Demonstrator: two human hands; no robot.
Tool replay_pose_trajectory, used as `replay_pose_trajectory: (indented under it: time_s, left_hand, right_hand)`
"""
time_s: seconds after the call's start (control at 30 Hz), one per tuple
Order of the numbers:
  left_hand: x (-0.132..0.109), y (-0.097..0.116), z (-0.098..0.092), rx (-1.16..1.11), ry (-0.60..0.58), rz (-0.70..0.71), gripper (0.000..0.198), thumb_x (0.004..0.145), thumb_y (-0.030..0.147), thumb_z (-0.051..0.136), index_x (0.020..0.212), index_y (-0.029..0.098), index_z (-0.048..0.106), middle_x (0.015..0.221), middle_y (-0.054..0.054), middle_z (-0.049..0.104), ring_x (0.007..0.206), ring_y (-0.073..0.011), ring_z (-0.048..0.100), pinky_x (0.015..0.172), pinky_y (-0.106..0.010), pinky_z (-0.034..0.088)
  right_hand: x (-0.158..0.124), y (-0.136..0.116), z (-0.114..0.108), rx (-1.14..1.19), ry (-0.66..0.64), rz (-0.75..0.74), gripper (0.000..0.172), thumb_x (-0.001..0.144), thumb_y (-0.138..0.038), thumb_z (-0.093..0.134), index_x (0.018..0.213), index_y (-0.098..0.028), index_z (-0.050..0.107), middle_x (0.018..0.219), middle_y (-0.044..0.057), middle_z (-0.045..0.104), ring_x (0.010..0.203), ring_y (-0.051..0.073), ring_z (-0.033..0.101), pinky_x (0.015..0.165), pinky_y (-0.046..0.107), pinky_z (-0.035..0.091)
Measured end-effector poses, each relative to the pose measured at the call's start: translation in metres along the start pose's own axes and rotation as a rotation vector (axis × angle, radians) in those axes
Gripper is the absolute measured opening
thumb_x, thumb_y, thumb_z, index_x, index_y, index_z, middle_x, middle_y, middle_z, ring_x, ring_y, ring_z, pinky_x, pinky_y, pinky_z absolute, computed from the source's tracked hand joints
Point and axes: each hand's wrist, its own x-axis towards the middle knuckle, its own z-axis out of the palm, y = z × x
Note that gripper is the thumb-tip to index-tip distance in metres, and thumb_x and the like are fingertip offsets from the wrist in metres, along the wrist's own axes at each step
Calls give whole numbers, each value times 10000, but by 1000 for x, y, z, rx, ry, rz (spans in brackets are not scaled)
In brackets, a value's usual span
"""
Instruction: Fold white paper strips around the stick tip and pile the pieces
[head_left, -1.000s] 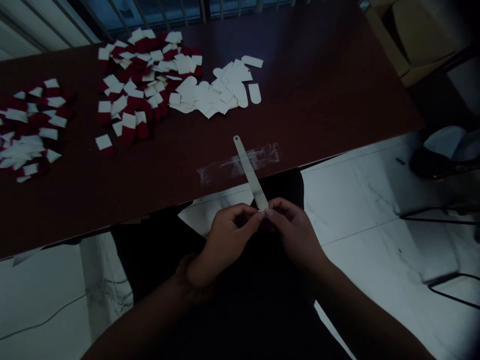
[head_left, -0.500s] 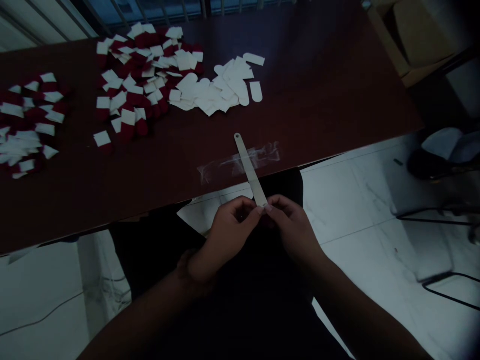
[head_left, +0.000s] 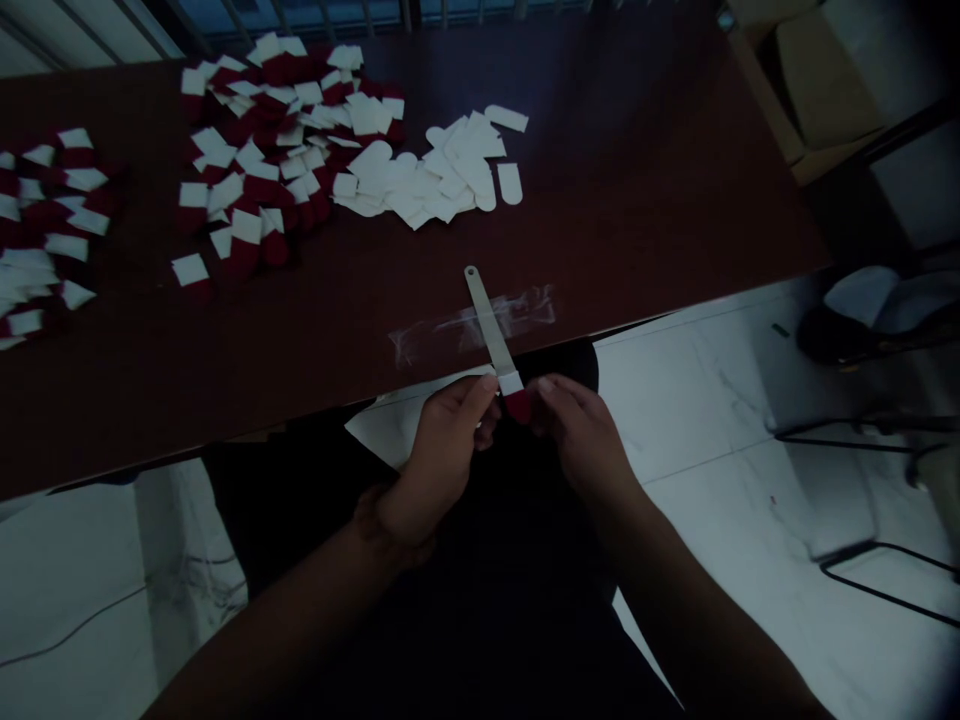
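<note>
A flat metal strip (head_left: 486, 318) with a hole at its far end is taped to the table and juts past the front edge. Over its near end sits a small red piece with a white top (head_left: 514, 393), like the piled ones. My left hand (head_left: 450, 430) is closed, thumb against fingers, at the piece's left edge. On the other side, my right hand (head_left: 581, 425) pinches at the red part's right edge. Darkness partly hides the fingertips of both hands.
Red-and-white pieces (head_left: 259, 170) lie heaped on the dark table (head_left: 637, 190), with another pile (head_left: 64, 240) farther left. White round-ended cards (head_left: 450, 170) are heaped in the middle. Clear tape (head_left: 532, 308) crosses the strip. A cardboard box (head_left: 825, 80) stands at the right.
My hands have parted slightly, and the red-and-white piece now shows on the strip's near end. Before, my thumbs met there and covered it. The view has shifted a little.
</note>
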Motion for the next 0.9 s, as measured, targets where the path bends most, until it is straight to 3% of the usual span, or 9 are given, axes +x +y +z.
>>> replay_pose_trajectory:
  time_s: [0.17,0.27,0.33,0.4,0.5,0.57,0.7,0.77,0.9]
  left_hand:
    - [-2,2,3,17,-16,1,367,856,533,776,803,175,718,654,14,595,588,-101,516,538,-227,387]
    - [-6,4,3,-23,-4,1,410,923,564,678,966,168,778,892,-72,746,792,-171,664,608,-249,473]
    - [-7,6,1,-65,-73,-71,388,934,515,663,1038,163,792,1055,-116,781,924,-215,711,699,-285,530]
    - [-8,9,-1,-62,-164,-90,376,956,466,645,1111,156,789,1093,-133,791,961,-225,731,776,-312,542]
    - [-10,13,-2,-63,-197,-78,417,987,460,605,1202,137,759,1063,-152,803,910,-232,758,748,-314,531]
    - [-14,14,-3,-82,-191,-80,446,996,481,587,1221,129,745,1093,-167,801,912,-244,769,713,-307,528]
    - [-21,12,-7,-73,-214,-108,453,1007,489,573,1229,131,740,1130,-174,795,945,-252,774,716,-305,538]
    - [-23,10,-9,-59,-218,-115,443,1013,475,567,1220,125,743,1112,-174,798,935,-248,775,715,-302,536]
    - [-23,10,-11,-62,-210,-111,429,1009,489,576,1117,117,762,1080,-178,801,908,-251,777,694,-298,530]
  right_hand:
    - [-18,-5,-6,-121,-93,-33,302,987,-451,593,824,-239,733,768,22,689,717,178,583,677,311,453]
    - [-24,-15,-11,-305,54,-138,267,986,-465,596,909,-257,744,817,36,744,752,219,661,699,345,490]
    - [-19,-23,-15,-475,261,-271,236,990,-458,597,979,-273,743,872,50,783,798,258,719,739,386,514]
    - [0,-35,-17,-636,363,-464,214,988,-435,602,972,-278,746,852,59,790,820,287,747,766,414,528]
    - [49,-65,-9,-802,291,-752,204,987,-374,584,964,-268,757,940,70,813,875,294,762,828,428,559]
    - [87,-86,1,-887,243,-877,251,986,-345,568,1107,-242,763,1123,100,805,1012,311,753,945,458,557]
    - [148,-113,21,-1124,119,-971,703,945,-356,645,1587,-137,462,1632,167,489,1486,379,478,1175,547,429]
    - [160,-117,27,-1249,36,-978,651,973,-332,608,1584,-148,478,1654,144,461,1519,395,433,1166,589,423]
    - [159,-110,32,-1306,46,-975,388,1035,-273,509,1363,-218,709,1464,96,673,1343,355,638,1042,542,524]
